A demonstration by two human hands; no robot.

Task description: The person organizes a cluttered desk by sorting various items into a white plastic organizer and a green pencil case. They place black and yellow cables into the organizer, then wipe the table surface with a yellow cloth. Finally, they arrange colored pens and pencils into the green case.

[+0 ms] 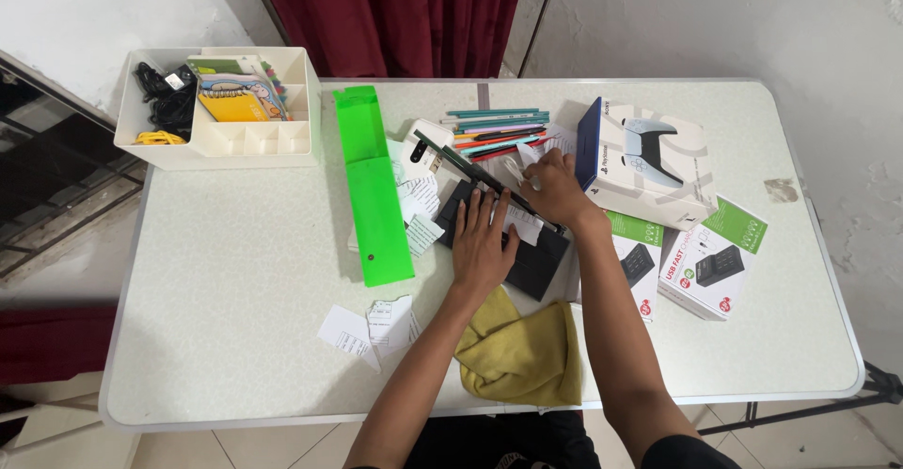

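Hands meet on the black folder [527,262]. Left hand [482,243] lies flat, fingers spread, pinning it; right hand [550,190] pinches a paper slip [520,222] at its far edge.

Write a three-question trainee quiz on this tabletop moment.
1. True or false: the left hand lies flat on the black folder.
2. What lies nearest the table's front edge: A) yellow cloth B) green box C) white organizer tray?
3. Which hand pinches a paper slip near the coloured pens?

Key: 1 true; 2 A; 3 the right hand.
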